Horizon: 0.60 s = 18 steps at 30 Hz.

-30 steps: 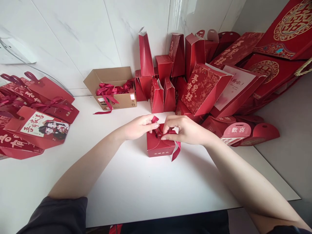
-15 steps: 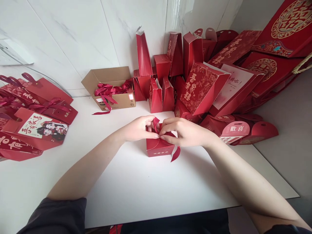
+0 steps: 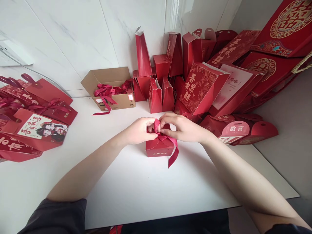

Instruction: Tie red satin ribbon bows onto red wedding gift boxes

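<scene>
A small red gift box (image 3: pixel 159 150) with gold lettering on its front stands on the white table between my hands. Over its top runs a dark red ribbon (image 3: pixel 173 157), one tail hanging down past the front right corner. My left hand (image 3: pixel 141 130) pinches a raised loop of that ribbon at the box's top left. From the other side, my right hand (image 3: pixel 179 127) has thumb and fingers closed on the ribbon by the same loop. Fingers and ribbon cover part of the lid, so the exact crossing of the ribbon is hidden.
An open cardboard box (image 3: pixel 122 101) of red ribbons stands at the back, against the tiled wall. Red gift boxes (image 3: pixel 204 89) are piled at the back right. Ribbon-tied red boxes (image 3: pixel 40 128) stand at the left on the white table (image 3: pixel 122 188).
The ribbon loop between my hands stands fuller and clearer. The right tail now drapes over the lid and hangs lower in front. My right hand has shifted slightly up and left.
</scene>
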Motion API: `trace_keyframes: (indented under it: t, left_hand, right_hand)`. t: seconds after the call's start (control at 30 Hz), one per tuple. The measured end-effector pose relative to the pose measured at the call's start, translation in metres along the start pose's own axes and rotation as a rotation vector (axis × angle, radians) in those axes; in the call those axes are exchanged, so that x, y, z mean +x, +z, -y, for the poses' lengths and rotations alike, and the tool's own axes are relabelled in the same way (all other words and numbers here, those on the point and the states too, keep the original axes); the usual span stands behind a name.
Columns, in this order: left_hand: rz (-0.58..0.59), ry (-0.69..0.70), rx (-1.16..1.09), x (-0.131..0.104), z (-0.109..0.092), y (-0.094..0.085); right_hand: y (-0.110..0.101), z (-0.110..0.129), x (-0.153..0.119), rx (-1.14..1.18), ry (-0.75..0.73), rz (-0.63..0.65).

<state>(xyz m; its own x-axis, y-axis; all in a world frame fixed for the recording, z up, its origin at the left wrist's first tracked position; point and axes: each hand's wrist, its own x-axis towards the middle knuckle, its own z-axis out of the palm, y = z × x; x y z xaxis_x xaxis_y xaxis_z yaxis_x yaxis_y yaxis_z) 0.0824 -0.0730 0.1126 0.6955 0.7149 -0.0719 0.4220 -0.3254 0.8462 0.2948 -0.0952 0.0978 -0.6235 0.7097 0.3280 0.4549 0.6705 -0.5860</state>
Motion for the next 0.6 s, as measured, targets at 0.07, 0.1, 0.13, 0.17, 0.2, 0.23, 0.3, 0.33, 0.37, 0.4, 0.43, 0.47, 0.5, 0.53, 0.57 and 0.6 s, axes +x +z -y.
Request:
trace_keyframes:
  t: [0.07, 0.1, 0.13, 0.17, 0.2, 0.23, 0.3, 0.33, 0.37, 0.4, 0.43, 0.47, 0.5, 0.53, 0.57, 0.6]
  left_hand:
    - [-0.002, 0.018, 0.014, 0.001, 0.001, 0.001]
    - [-0.009, 0.034, 0.022, 0.001, 0.001, 0.002]
    - [-0.022, 0.051, 0.032, 0.001, 0.001, 0.003]
    - [-0.040, 0.068, 0.048, 0.001, 0.001, 0.004]
    - [-0.061, 0.084, 0.074, 0.000, 0.001, 0.006]
    - [-0.085, 0.099, 0.107, 0.000, 0.000, 0.008]
    - [-0.141, 0.137, 0.199, -0.002, -0.001, 0.012]
    - [-0.175, 0.169, 0.253, -0.002, -0.001, 0.014]
    - [-0.213, 0.210, 0.306, -0.002, 0.000, 0.015]
    - [-0.250, 0.258, 0.355, -0.002, 0.002, 0.016]
    - [-0.280, 0.306, 0.393, -0.001, 0.005, 0.017]
    - [-0.305, 0.348, 0.418, 0.000, 0.008, 0.017]
    - [-0.322, 0.377, 0.429, 0.002, 0.011, 0.017]
    - [-0.339, 0.390, 0.427, 0.003, 0.015, 0.016]
    - [-0.356, 0.390, 0.415, 0.005, 0.018, 0.016]
    - [-0.372, 0.381, 0.395, 0.007, 0.021, 0.016]
  right_hand:
    - [0.000, 0.000, -0.001, 0.024, 0.008, 0.031]
    - [0.000, 0.000, -0.001, 0.033, 0.015, 0.034]
    - [-0.001, -0.001, -0.001, 0.039, 0.019, 0.030]
    - [-0.001, -0.001, -0.002, 0.042, 0.022, 0.027]
    - [-0.001, -0.002, -0.002, 0.042, 0.024, 0.026]
    - [-0.001, -0.002, -0.003, 0.040, 0.028, 0.025]
    - [-0.002, -0.004, -0.003, 0.027, 0.038, 0.031]
    - [-0.003, -0.004, -0.004, 0.021, 0.044, 0.033]
    - [-0.003, -0.004, -0.004, 0.020, 0.049, 0.032]
    - [-0.004, -0.004, -0.004, 0.024, 0.054, 0.030]
    - [-0.004, -0.003, -0.004, 0.033, 0.062, 0.027]
    - [-0.005, -0.003, -0.003, 0.045, 0.073, 0.020]
    - [-0.004, -0.003, -0.003, 0.059, 0.088, 0.006]
    - [-0.004, -0.003, -0.003, 0.073, 0.106, -0.018]
    - [-0.003, -0.004, -0.002, 0.083, 0.124, -0.046]
    - [-0.001, -0.005, -0.002, 0.089, 0.141, -0.079]
